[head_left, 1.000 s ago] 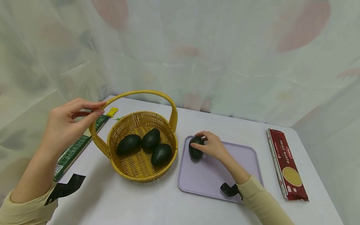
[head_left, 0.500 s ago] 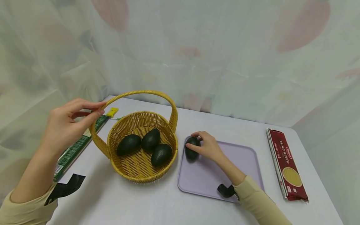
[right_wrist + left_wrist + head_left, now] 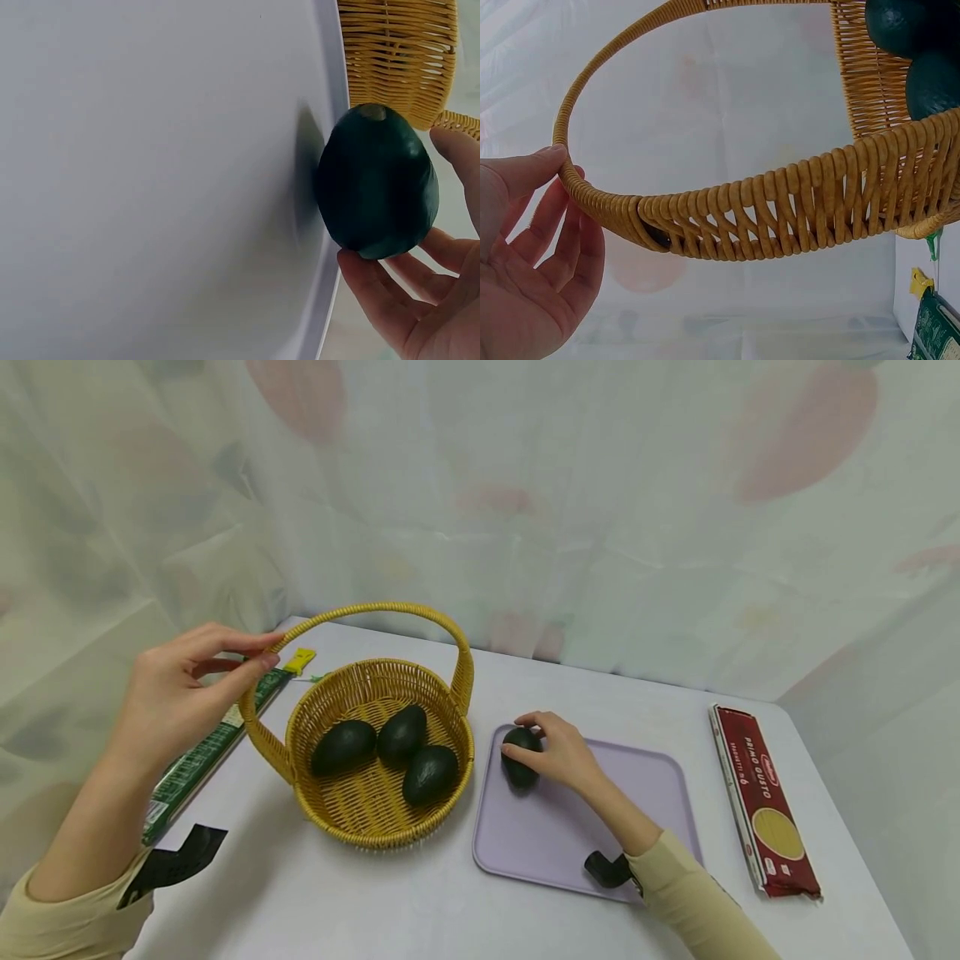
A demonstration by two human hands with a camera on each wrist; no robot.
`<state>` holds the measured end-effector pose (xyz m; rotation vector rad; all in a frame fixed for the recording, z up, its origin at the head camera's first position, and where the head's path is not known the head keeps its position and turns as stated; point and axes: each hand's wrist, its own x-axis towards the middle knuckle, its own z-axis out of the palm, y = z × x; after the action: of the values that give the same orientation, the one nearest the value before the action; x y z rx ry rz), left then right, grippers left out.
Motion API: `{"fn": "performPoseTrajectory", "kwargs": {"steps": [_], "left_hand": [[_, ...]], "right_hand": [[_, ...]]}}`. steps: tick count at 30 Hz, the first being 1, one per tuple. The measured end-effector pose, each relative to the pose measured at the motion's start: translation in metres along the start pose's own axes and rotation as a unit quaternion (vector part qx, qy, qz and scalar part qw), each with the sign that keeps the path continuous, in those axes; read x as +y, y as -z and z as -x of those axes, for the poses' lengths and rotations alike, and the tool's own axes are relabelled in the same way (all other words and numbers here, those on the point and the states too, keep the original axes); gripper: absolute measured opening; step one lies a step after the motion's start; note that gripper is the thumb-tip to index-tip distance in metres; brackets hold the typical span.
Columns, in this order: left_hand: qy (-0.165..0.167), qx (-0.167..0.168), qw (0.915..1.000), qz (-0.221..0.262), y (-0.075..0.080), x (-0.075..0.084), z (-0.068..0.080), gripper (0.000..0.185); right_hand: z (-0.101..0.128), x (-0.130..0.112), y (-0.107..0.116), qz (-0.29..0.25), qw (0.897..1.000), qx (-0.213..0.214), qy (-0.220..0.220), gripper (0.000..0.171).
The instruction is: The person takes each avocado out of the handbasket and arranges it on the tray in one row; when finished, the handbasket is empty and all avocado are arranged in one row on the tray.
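Left hand: the left hand (image 3: 176, 693) is raised beside the basket (image 3: 372, 827), wrist bent, thumb and forefinger tips touching the handle (image 3: 375, 607) where it arches down on the left; the other fingers are loosely spread, and whether they close on the handle cannot be told
Right hand: the right hand (image 3: 558, 756) reaches in over the tray (image 3: 645, 793), fingers curled around an avocado (image 3: 519, 757), thumb on its far end, fingertips along its side
Avocado: dark green, egg-shaped, matte skin with a pale stem scar; it sits at the tray's left edge, just beside the basket
Basket: round, woven of yellow wicker, with a wrapped hoop handle; three more dark avocados (image 3: 401, 733) lie touching inside
Tray: flat lilac plastic, rounded corners, low rim, smooth
Table: a white, smooth table (image 3: 420, 910) bears it all
Packets: a long red spaghetti pack (image 3: 763, 800) lies well right of the tray; a long green pack (image 3: 202, 756) lies left of the basket, under the left hand
Backdrop: sheer pale curtain (image 3: 525, 485) with blurred coloured patches
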<state>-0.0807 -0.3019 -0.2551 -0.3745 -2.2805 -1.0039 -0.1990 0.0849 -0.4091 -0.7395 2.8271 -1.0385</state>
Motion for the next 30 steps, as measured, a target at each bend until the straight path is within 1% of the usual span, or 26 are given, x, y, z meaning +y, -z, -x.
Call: {"fn": "performPoseTrajectory", "kwargs": {"steps": [9, 13, 18, 24, 26, 30], "left_hand": [[-0.002, 0.000, 1.0000, -0.001, 0.000, 0.000, 0.000, 0.030], [-0.004, 0.000, 1.0000, 0.001, 0.000, -0.001, 0.000, 0.031], [-0.004, 0.001, 1.0000, 0.003, 0.000, -0.001, 0.000, 0.031], [0.000, 0.000, 1.0000, -0.003, 0.000, 0.001, 0.000, 0.029], [-0.002, 0.000, 1.0000, -0.004, 0.000, 0.001, 0.000, 0.030], [-0.006, 0.001, 1.0000, -0.003, 0.000, 0.000, 0.000, 0.030]], "right_hand": [[0.002, 0.006, 0.002, 0.011, 1.000, -0.007, -0.007, 0.049], [0.002, 0.006, -0.002, -0.014, 0.999, -0.010, -0.029, 0.049], [-0.002, 0.003, -0.012, -0.057, 0.997, -0.005, -0.048, 0.050], [-0.002, -0.003, -0.022, -0.079, 0.995, 0.020, -0.052, 0.048], [-0.002, -0.003, -0.025, -0.083, 0.995, 0.029, -0.047, 0.046], [-0.001, -0.003, -0.027, -0.083, 0.995, 0.032, -0.044, 0.047]]}}
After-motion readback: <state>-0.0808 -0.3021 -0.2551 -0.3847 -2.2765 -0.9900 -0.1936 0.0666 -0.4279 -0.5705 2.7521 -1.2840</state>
